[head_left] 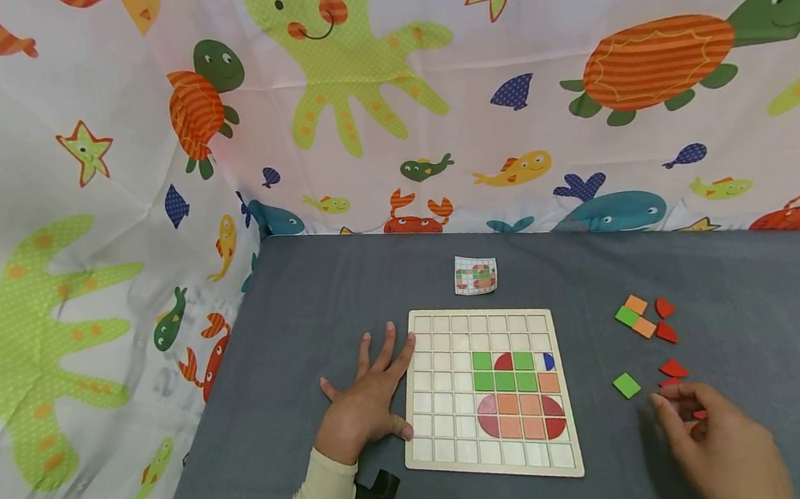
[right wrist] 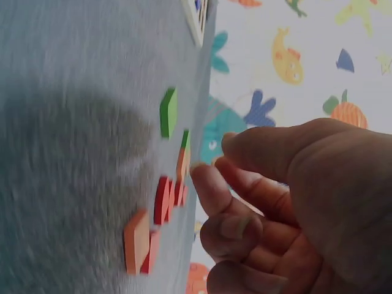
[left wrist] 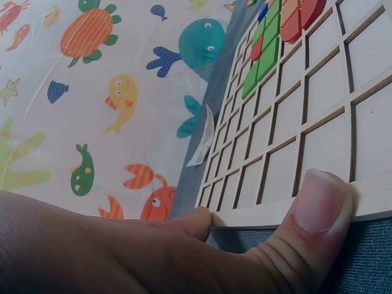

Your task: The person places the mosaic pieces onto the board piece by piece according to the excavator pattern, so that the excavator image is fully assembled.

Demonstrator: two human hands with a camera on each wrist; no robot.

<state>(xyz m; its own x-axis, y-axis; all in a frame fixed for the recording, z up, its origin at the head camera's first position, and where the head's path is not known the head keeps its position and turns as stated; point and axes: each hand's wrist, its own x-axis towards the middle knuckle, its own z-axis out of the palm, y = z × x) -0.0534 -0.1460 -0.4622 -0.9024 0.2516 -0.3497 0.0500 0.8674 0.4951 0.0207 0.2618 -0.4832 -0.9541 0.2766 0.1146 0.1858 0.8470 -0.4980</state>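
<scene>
My left hand (head_left: pixel 364 405) rests with spread fingers at the left edge of a wooden grid board (head_left: pixel 442 406). Its thumb (left wrist: pixel 321 202) presses on the board's rim in the left wrist view. Green squares (head_left: pixel 504 382), orange squares (head_left: pixel 520 416), red and pink rounded pieces and a small blue piece sit in cells on the board's right half. To the right, my right hand (head_left: pixel 725 439) hovers over loose pieces, fingers bent and nothing showing between thumb and index. Below its fingertips lie red quarter-round pieces (right wrist: pixel 162 200) and an orange piece (right wrist: pixel 136 242). A loose green square (head_left: pixel 627 386) lies left of it.
A small printed pattern card (head_left: pixel 475 274) lies behind the board. More loose orange, green and red pieces (head_left: pixel 644 327) lie farther back on the right of the grey cloth (head_left: pixel 345 279). A black object (head_left: pixel 378 492) is by my left wrist. Patterned fabric hangs behind and left.
</scene>
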